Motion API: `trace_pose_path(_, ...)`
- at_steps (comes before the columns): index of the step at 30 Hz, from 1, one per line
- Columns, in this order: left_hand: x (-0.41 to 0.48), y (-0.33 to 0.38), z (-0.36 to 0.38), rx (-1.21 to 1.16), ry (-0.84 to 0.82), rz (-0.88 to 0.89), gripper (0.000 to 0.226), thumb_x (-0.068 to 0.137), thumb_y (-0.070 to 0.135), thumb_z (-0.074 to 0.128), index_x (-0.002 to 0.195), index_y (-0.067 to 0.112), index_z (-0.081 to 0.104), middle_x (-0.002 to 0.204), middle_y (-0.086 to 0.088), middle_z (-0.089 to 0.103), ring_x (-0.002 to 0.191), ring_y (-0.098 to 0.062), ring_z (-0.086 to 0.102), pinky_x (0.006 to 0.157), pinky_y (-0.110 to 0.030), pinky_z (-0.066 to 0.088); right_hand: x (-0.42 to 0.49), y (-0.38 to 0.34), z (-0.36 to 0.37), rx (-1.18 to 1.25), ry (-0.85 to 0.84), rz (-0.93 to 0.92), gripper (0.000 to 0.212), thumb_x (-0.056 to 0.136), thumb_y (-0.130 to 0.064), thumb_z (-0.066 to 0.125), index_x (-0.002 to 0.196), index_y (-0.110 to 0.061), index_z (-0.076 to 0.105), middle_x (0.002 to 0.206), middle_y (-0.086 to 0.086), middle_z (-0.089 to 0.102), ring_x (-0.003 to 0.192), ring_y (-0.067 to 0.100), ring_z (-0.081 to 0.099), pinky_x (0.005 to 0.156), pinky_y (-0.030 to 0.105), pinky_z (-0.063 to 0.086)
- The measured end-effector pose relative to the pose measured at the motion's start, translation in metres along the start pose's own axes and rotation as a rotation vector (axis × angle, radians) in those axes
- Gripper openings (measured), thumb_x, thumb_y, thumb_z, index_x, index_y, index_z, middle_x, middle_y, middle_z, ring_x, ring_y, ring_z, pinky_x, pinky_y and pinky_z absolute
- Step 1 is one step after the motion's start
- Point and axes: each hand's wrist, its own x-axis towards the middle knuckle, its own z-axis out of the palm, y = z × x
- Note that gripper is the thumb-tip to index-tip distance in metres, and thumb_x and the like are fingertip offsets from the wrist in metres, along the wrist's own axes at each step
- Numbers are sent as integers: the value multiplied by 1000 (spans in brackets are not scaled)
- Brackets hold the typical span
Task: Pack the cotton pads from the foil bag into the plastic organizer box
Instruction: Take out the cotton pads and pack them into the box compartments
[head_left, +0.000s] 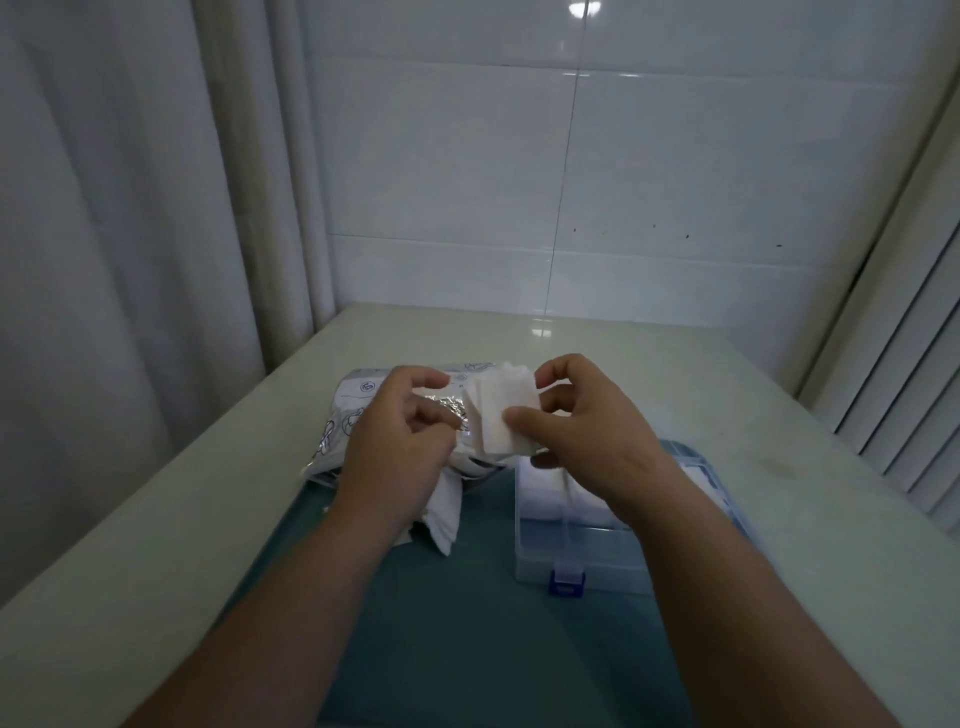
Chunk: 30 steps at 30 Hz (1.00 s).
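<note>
My right hand (576, 431) pinches a small stack of white square cotton pads (504, 410), lifted just above the table between the bag and the box. The foil bag (358, 410), white with printed marks and a silver inside, lies on its side to the left. My left hand (400, 441) rests at its open mouth, fingers curled, and whether they grip the foil I cannot tell. Several loose pads (441, 514) spill out below the bag. The clear plastic organizer box (561, 556) with a blue latch sits under my right wrist, white pads in its far compartments.
A teal mat (467, 623) covers the near part of the pale table (156, 519). A white curtain hangs at the left, a tiled wall stands behind, and a slatted panel (904, 415) borders the right edge.
</note>
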Motion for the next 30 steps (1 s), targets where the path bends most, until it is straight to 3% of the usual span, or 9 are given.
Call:
trace_pose_path(2, 2, 6, -1, -23, 35, 31, 34, 65, 10, 53, 91, 30, 61, 79, 5, 68, 75, -13, 62, 70, -40, 52, 0, -4, -6, -36, -40, -33, 27, 86, -21, 70, 104, -25, 50, 97, -3, 62, 81, 16, 65, 61, 27, 60)
trace_pose_path(6, 5, 20, 2, 41, -118, 25, 42, 70, 8, 61, 104, 32, 59, 102, 8, 64, 98, -9, 61, 79, -23, 48, -1, -6, -15, -153, -28, -101, 30, 79, -15, 74, 97, -26, 52, 91, -9, 64, 77, 12, 65, 58, 17, 56)
trace_pose_path(9, 5, 26, 7, 95, -280, 13, 61, 59, 19, 61, 116, 40, 52, 115, 9, 60, 107, -4, 58, 89, -30, 52, -7, -1, -24, -305, -61, -110, 37, 74, -16, 77, 95, -29, 50, 90, -10, 67, 78, 9, 65, 61, 15, 54)
trace_pose_path(13, 6, 21, 17, 171, -463, -23, 67, 77, 12, 75, 125, 50, 48, 118, 5, 63, 106, -10, 62, 93, -41, 54, -13, 10, -33, -322, -130, -110, 39, 74, -15, 78, 94, -32, 50, 88, -11, 71, 74, 4, 68, 65, 15, 56)
trace_pose_path(18, -1, 5, 27, 169, -344, 10, 44, 84, 2, 66, 95, 45, 61, 92, 3, 71, 84, -22, 68, 81, -52, 56, -19, 24, -33, -356, -115, -100, 33, 77, -31, 76, 97, -36, 50, 92, -16, 64, 60, -5, 55, 51, 10, 44)
trace_pose_path(24, -6, 2, 32, 196, -248, -21, 36, 81, -1, 59, 84, 34, 66, 96, 4, 66, 88, -20, 62, 76, -42, 54, -17, 30, -27, -340, -145, -69, 38, 78, -23, 77, 96, -39, 47, 97, -12, 63, 77, 10, 65, 64, 23, 59)
trace_pose_path(27, -12, 10, 39, -21, -184, -125, 21, 73, 17, 51, 81, 25, 69, 95, 0, 65, 95, -25, 59, 80, -44, 53, -17, 34, -25, -353, -124, -85, 35, 78, -26, 77, 93, -37, 47, 96, -12, 63, 76, 10, 65, 68, 28, 60)
trace_pose_path(30, -17, 13, 49, -132, -95, -175, 23, 76, 35, 49, 83, 21, 66, 92, -1, 66, 90, -21, 59, 72, -35, 48, -16, 34, -22, -394, -116, -104, 35, 76, -28, 78, 92, -37, 48, 94, -16, 62, 75, 8, 64, 71, 27, 60)
